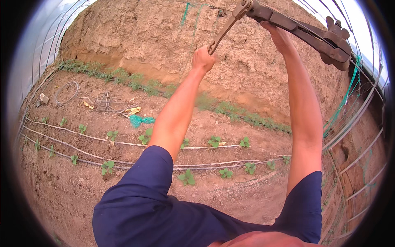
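Note:
A long brown metal tool is raised overhead across the upper right, with a bulky knobbed fitting at its right end and a narrow lever angled down from its left end. My left hand is closed round the lower end of the lever. My right hand reaches up to the underside of the tool's long body and holds it, its fingers partly hidden behind the metal. Both forearms are stretched upward.
A rough earth wall stands ahead above a weedy strip. Below lie drip lines between seedlings, coiled tubing, and green netting scraps. Curved rods and green cords line the right side; plastic sheeting covers the left.

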`<action>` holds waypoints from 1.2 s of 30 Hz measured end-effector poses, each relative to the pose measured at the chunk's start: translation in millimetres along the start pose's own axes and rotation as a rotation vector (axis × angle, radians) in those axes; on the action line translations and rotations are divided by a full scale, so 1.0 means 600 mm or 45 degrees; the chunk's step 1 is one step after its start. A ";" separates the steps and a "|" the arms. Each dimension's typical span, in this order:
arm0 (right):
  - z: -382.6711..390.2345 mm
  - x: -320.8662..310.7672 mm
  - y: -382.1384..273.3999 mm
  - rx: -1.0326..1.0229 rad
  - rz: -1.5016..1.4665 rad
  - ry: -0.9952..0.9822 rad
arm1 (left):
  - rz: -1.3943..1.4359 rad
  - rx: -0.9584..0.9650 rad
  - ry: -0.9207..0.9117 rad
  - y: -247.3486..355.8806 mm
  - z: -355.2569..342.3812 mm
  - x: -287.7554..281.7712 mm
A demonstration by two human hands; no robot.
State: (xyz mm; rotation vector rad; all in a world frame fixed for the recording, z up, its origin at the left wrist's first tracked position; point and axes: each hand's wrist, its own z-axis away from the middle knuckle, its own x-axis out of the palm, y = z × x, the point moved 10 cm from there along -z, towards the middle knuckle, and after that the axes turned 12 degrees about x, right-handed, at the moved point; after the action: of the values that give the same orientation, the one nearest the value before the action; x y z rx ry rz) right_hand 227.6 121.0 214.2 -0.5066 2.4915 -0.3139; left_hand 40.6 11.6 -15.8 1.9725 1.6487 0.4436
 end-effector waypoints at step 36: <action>-0.022 -0.031 0.008 -0.006 -0.024 0.006 | 0.119 0.253 0.173 -0.039 -0.071 0.088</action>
State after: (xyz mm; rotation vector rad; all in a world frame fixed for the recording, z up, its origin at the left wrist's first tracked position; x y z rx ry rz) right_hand 232.7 134.6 232.3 -0.5324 2.4941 -0.3166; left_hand 8.6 73.9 0.5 2.2150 1.7472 0.4740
